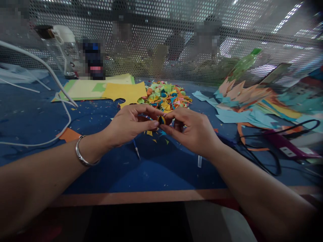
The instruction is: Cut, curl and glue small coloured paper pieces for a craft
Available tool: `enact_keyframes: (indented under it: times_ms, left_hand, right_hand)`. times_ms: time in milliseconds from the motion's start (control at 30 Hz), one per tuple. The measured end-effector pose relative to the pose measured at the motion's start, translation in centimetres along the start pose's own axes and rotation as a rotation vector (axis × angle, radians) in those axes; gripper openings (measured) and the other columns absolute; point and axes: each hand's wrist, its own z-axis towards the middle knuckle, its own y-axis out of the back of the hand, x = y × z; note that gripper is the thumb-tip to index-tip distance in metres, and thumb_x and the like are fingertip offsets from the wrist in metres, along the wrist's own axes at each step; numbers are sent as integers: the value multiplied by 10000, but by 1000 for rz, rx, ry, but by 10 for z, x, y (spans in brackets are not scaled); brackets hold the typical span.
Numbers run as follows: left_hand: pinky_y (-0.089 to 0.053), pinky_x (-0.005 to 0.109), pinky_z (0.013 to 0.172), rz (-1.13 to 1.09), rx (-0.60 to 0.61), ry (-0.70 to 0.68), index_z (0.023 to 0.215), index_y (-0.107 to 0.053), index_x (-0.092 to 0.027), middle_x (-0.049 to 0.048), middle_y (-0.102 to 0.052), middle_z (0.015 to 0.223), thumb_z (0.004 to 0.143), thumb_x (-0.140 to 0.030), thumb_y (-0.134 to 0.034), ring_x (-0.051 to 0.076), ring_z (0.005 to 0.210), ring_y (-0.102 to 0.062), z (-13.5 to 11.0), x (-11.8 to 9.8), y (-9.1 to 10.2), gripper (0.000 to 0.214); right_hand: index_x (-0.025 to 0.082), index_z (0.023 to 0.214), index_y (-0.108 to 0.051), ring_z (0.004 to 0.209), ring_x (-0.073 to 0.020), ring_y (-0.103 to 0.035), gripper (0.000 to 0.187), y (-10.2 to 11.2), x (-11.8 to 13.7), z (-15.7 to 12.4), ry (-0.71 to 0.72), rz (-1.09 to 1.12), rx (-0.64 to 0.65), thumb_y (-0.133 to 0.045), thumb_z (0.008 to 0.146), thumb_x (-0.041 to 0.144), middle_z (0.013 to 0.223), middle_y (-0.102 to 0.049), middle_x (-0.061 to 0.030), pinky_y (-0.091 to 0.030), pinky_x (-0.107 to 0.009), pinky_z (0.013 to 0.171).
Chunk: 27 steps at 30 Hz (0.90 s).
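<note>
Between the fingertips of both hands is a small folded paper piece [161, 120], yellow and dark blue, held above the blue table. My left hand [135, 122], with a silver bangle on its wrist, pinches it from the left. From the other side my right hand [188, 127] grips it between thumb and fingers. Just behind the hands lies a heap of small coloured paper pieces [169, 94]. A yellow sheet [128, 91] with bites cut from its edge rests beside the heap. Below my left hand is a thin blue pen-like tool [136, 149].
Green and cream sheets [83, 90] lie at the back left, near a clear bottle [69, 57]. White cables [67, 116] loop at the left. Blue and orange paper strips [247, 114] spread at the right, beside a purple power strip [287, 144] and black cord. A perforated metal screen [151, 43] stands behind.
</note>
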Motion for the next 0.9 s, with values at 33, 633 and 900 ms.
enact_keyframes:
  times_ms: [33, 633, 900]
  left_hand:
    - [-553, 271, 781, 0, 4, -4, 1050, -753, -154, 72, -735, 979, 740, -265, -801, 144, 823, -684, 0, 0, 0, 333]
    - [-557, 278, 759, -25, 17, -19, 1044, -735, -151, 66, -725, 972, 714, -252, -816, 148, 819, -680, 1, 1, 1, 354]
    - [-542, 259, 713, 5, -8, -25, 1023, -711, -150, 50, -713, 922, 709, -247, -809, 135, 773, -673, 1, 3, 0, 343]
  right_hand:
    - [180, 876, -642, 595, -111, -545, 137, 0, 0, 0, 0, -1, -1, -662, 890, 314, 770, -625, -20, -434, -237, 544]
    - [195, 873, -631, 576, -108, -544, 81, 1, 2, 0, -8, 9, 2, -651, 884, 273, 774, -635, -10, -435, -243, 545]
    - [190, 870, -634, 577, -104, -540, 78, 0, 2, 0, -11, 13, 9, -647, 884, 266, 809, -653, -22, -437, -241, 539]
